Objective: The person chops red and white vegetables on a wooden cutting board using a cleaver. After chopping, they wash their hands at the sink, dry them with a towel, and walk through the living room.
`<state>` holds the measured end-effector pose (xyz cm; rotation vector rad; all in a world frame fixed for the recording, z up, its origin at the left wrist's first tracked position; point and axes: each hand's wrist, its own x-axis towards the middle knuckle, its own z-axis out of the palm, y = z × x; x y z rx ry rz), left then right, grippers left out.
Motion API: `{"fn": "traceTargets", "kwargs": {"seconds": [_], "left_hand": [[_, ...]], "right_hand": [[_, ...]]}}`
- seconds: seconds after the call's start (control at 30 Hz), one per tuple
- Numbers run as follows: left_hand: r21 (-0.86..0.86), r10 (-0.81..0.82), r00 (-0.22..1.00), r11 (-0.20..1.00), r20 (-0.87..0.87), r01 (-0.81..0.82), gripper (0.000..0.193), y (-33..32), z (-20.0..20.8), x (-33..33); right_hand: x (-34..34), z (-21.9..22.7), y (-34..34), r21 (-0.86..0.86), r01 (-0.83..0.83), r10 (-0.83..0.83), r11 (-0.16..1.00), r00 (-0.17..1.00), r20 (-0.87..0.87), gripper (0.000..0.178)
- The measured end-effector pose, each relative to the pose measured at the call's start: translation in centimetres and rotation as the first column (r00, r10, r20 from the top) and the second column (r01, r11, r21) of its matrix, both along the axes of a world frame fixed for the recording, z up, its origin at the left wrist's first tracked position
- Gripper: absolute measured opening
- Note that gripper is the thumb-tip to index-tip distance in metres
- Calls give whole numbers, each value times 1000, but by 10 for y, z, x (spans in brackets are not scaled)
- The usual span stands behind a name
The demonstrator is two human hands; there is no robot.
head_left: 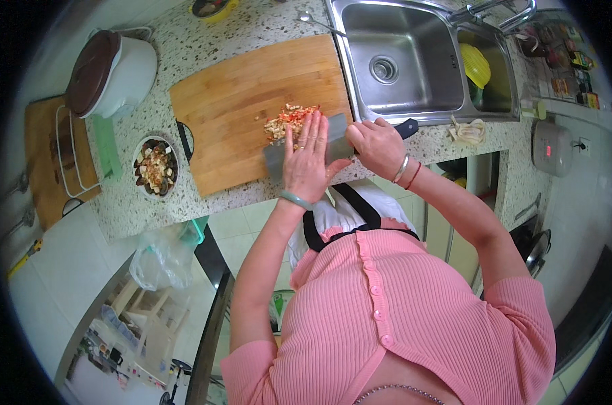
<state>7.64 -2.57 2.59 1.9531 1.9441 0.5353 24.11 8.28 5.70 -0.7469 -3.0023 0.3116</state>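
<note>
A wooden cutting board (238, 108) lies on the speckled counter, with a small heap of finely chopped pale and red bits (286, 127) toward its right side. My right hand (380, 145) is wrapped round the black handle of a broad-bladed kitchen knife (338, 138). The blade lies across the board's near right part, beside the heap. My left hand (306, 158) rests over the blade with its fingers stretched out, their tips reaching the chopped bits. Part of the blade is hidden under that hand.
Left of the board stands a white bowl (155, 195) of dark and pale pieces. Behind it is a white pot with a brown lid (110, 74). To the right are a double steel sink (414, 40), a yellow basket (475, 65) and a crumpled cloth (467, 131). A spoon (306, 17) lies beside the sink.
</note>
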Motion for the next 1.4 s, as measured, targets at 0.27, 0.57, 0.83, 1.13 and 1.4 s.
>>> {"fn": "traceTargets", "kwargs": {"seconds": [0.27, 0.57, 0.83, 1.13, 1.4], "left_hand": [[7, 9, 1000, 1000, -5, -9, 91, -8, -29, -25], [30, 98, 988, 994, 117, -102, 86, -27, -47, -45], [74, 11, 1000, 997, -15, -10, 84, -26, -24, -18], [20, -232, 971, 972, -57, 233, 91, -28, -13, -3], [63, -148, 986, 986, -74, 153, 91, -8, -36, -30]], "right_hand": [[19, 14, 17, 13, 45, -45, 999, 999, 28, 14], [51, 35, 41, -237, 312, -308, 920, 950, 57, 17], [13, 14, 5, -879, 196, -620, -435, 643, 450, 31], [6, 3, -1, -818, 114, -553, -564, 684, 477, 30], [26, 10, -3, -805, 205, -474, -556, 718, 510, 33]]}}
